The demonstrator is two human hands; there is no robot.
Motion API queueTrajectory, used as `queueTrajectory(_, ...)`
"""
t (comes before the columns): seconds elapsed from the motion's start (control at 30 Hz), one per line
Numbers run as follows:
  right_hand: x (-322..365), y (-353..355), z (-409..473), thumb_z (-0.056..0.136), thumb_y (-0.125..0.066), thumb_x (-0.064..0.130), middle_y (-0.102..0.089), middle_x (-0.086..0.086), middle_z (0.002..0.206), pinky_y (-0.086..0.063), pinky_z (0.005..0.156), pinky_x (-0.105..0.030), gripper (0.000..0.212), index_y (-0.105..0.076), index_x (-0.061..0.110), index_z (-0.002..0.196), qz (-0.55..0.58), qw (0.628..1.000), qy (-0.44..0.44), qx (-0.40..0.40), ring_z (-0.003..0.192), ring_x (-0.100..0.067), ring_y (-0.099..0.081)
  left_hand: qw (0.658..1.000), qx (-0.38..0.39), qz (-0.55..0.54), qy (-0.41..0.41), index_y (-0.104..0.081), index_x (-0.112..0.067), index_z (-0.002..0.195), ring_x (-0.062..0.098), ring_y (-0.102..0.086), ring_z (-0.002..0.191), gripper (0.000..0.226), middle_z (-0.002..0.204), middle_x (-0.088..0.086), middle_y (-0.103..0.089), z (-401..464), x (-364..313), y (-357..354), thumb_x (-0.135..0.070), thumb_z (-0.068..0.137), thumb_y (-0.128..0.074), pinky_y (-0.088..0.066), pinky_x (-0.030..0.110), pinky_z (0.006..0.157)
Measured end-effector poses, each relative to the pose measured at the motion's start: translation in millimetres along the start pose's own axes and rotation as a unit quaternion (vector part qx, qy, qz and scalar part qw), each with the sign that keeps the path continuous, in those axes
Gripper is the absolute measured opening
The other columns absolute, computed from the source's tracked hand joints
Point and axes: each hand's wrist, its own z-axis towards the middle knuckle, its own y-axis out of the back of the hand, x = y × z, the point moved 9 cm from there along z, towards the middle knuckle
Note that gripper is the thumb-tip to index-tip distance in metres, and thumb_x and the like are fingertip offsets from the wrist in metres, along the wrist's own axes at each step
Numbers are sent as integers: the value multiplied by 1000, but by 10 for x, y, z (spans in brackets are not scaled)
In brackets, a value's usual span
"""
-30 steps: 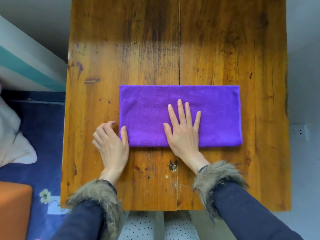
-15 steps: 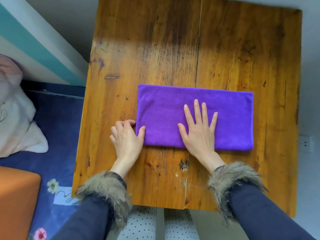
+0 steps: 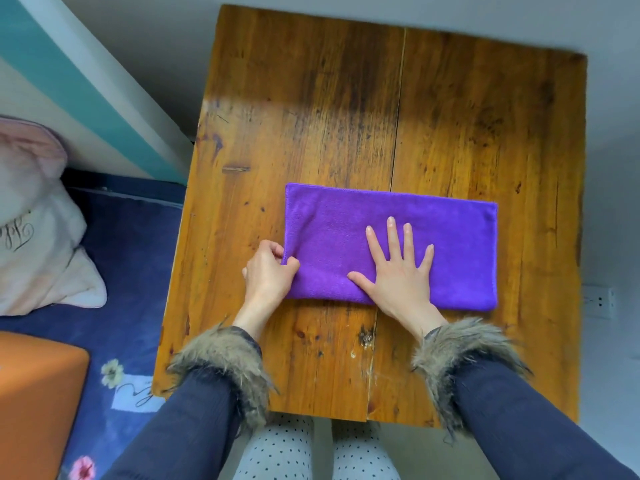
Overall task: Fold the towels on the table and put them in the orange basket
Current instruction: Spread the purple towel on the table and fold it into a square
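A purple towel [image 3: 450, 237], folded into a long rectangle, lies flat across the middle of the wooden table [image 3: 311, 109]. My right hand [image 3: 401, 271] lies flat on its lower middle, fingers straight and spread, pressing it down. At the towel's left edge, my left hand [image 3: 268, 271] pinches the cloth between thumb and curled fingers. An orange basket [image 3: 34, 393] shows at the bottom left, beside the table and lower than its top; only part of it is in view.
A blue flowered cover [image 3: 128, 265] spreads to the left of the table, with a pale pink pillow [image 3: 38, 237] on it. A teal and white wall panel runs along the upper left. A wall socket [image 3: 601, 301] sits at the right.
My left hand slid up along the towel's left edge and took hold of it. My right hand stayed flat on the towel. The camera view shifted left.
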Motion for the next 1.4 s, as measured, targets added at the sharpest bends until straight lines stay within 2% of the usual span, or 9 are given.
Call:
queueTrajectory(0.1, 4, -5, -10, 84, -26, 72, 21, -5, 156, -2, 109, -65, 84, 11, 32, 147, 3, 1000, 1, 7, 143, -31, 19, 979, 67, -174, 83, -56, -4, 109, 19, -58, 77, 29, 74, -1, -58, -30, 89, -13, -8, 82, -66, -44, 29, 67)
queueTrajectory(0.17, 12, 13, -8, 84, -27, 72, 22, -5, 155, -2, 108, -66, 85, 11, 32, 147, 5, 1000, 8, 14, 143, -31, 19, 946, 140, -270, 110, -52, -6, 116, 19, -61, 80, 35, 84, 7, -63, -108, 19, -56, -2, 83, -64, -48, 32, 74)
queueTrajectory(0.3, -31, 92, -48, 87, -38, 64, 19, -2, 156, -6, 112, -62, 81, 6, 33, 148, 29, 997, 58, 42, 144, -27, 17, 928, 228, -286, 65, -51, -13, 122, 21, -62, 89, 41, 93, 13, -57, -318, -355, -31, 2, 84, -60, -52, 33, 82)
queueTrajectory(0.47, -509, 415, -329, 96, -47, 30, -7, 1, 158, -21, 113, -31, 58, -21, 26, 148, 291, 953, 57, -67, 146, -15, -3, 927, 222, -302, 21, -48, -18, 128, 16, -61, 77, 51, 76, 2, -51, -584, -953, -98, 2, 83, -62, -53, 34, 81)
queueTrajectory(0.57, -974, 454, -509, 95, -49, 14, -41, -6, 145, -28, 107, -21, 43, -44, 14, 137, 377, 915, -2, -143, 135, -19, -37, 939, 210, -269, -33, -47, -18, 128, 11, -54, 66, 51, 64, -2, -46, -788, -1419, -362, 1, 83, -62, -50, 26, 64)
queueTrajectory(0.7, -1559, 299, -643, 93, -48, 3, -65, -11, 113, -49, 83, -14, 27, -61, 6, 117, 514, 835, -108, -162, 97, -19, -65, 963, 177, -148, -139, -48, -20, 128, 11, -50, 55, 50, 54, -8, -46, -1024, -1884, -959, -7, 82, -64, -47, 29, 64)
queueTrajectory(0.87, -1890, 82, -575, 96, -44, 10, -68, -14, 103, -52, 88, -38, 25, -62, 6, 113, 600, 780, -153, -90, 88, -17, -65, 966, 174, -10, -190, -41, -17, 133, 23, -56, 90, 51, 68, -7, -47, -1143, -1977, -1706, -13, 85, -59, -42, 30, 78)
queueTrajectory(1.2, -2039, -276, -426, 102, -32, 24, -63, -11, 90, -54, 69, -21, 34, -55, 3, 116, 763, 610, -216, -12, 78, -17, -63, 967, 128, 14, -221, -38, -13, 137, 23, -53, 91, 55, 81, 1, -54, -1207, -1997, -2087, -10, 85, -56, -36, 21, 74)
queueTrajectory(1.4, -2087, -229, -338, 99, -41, 27, -61, -8, 91, -53, 63, -18, 32, -61, 3, 109, 723, 662, -196, 6, 79, -15, -60, 965, 146, 38, -215, -36, -11, 139, 24, -50, 110, 53, 106, 11, -60, -1211, -1926, -2362, -20, 90, -54, -35, 27, 88)
